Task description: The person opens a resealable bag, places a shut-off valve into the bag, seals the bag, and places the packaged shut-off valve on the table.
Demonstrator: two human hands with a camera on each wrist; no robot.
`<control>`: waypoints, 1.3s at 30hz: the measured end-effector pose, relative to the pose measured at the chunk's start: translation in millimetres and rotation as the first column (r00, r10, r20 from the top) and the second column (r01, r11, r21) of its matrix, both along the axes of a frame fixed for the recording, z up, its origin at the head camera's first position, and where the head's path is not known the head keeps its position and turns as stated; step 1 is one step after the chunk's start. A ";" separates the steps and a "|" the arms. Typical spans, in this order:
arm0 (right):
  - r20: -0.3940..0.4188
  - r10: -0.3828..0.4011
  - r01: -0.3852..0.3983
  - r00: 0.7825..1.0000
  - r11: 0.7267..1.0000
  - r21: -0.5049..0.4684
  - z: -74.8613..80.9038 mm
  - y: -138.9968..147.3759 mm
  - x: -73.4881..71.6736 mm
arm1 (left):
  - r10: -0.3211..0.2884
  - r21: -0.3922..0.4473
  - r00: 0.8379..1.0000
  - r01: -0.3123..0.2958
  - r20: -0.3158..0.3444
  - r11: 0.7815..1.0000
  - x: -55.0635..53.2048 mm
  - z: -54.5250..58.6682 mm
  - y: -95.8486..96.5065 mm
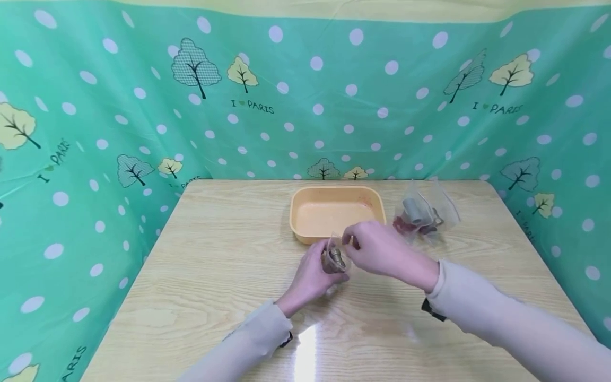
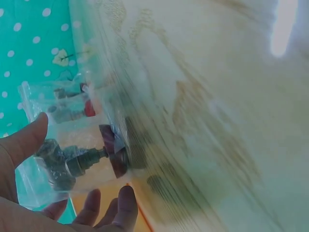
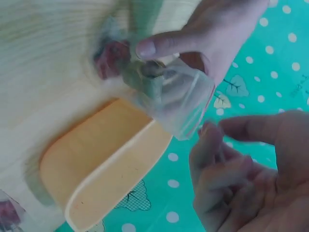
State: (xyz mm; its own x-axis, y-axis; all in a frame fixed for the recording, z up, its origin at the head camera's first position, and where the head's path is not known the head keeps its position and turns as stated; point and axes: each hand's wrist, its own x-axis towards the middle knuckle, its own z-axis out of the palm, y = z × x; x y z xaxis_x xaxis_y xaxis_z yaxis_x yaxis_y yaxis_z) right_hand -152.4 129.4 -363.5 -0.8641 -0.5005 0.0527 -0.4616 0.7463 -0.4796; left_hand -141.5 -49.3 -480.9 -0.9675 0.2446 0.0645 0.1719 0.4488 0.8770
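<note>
My left hand (image 1: 312, 273) holds a clear plastic zip bag (image 3: 186, 104) upright over the table, thumb on one side and fingers on the other. Inside is a metal valve (image 2: 72, 164) with a dark red round handle (image 2: 114, 151) at its lower end. At the bag's upper edge is my right hand (image 1: 374, 248), thumb and forefinger pinching a corner, the other fingers curled in. The right wrist view shows those fingertips (image 3: 208, 133) right at the bag's mouth.
Just beyond the hands stands a shallow orange plastic tray (image 1: 300, 233). To its right lie clear bags (image 1: 446, 204) with a grey cylindrical part (image 1: 412, 210) and red pieces (image 1: 403, 225). The wooden table (image 1: 215, 254) is backed by a green dotted curtain (image 1: 296, 122).
</note>
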 end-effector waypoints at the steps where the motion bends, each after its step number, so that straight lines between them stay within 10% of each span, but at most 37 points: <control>1: 0.018 0.016 -0.017 1.000 1.000 0.006 -2.0 1.5 4.4 | -0.001 -0.008 1.000 0.001 0.004 1.000 0.8 1.1 -1.0; 10: -0.040 0.060 -0.059 0.997 0.998 0.014 -30.2 6.7 32.2 | -0.025 -0.083 1.000 0.023 -0.015 0.996 6.4 6.0 -8.4; 27: -0.088 0.031 -0.039 0.996 0.995 -0.092 -35.8 26.4 25.0 | -0.013 -0.072 1.000 0.011 -0.024 0.997 35.5 24.7 -27.7; 39: -0.104 -0.020 0.003 0.994 0.988 -0.157 -40.6 35.1 19.5 | -0.048 -0.036 0.990 0.044 -0.133 0.998 5.0 37.9 -39.0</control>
